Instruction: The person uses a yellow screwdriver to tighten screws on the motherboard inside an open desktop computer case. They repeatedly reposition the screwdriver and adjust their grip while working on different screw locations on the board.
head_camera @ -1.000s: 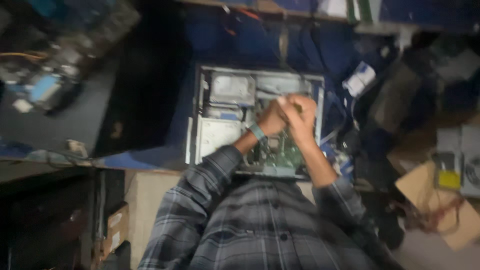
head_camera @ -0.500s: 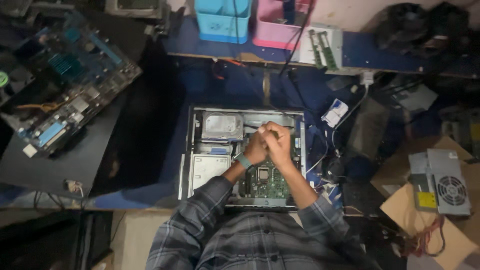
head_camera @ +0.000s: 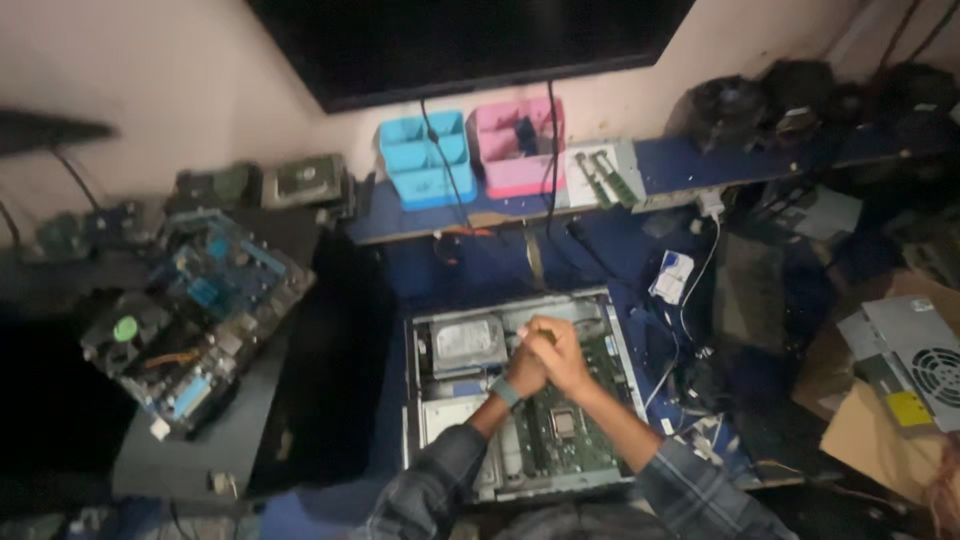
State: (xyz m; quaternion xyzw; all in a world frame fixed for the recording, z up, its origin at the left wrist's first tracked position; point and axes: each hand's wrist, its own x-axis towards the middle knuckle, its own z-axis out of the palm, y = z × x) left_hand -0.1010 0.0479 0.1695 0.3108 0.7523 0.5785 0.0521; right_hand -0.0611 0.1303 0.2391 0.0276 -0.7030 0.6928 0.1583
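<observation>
Both hands, left hand (head_camera: 524, 372) and right hand (head_camera: 560, 352), stay clasped together over the open computer case (head_camera: 520, 390) on the table, fingers' hold indiscernible; only the view has lifted.

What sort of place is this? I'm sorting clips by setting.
Most likely a computer repair bench. Both hands, left hand and right hand, work inside an open desktop computer case. A loose motherboard lies on the left, and a power supply unit rests on cardboard at right.
</observation>
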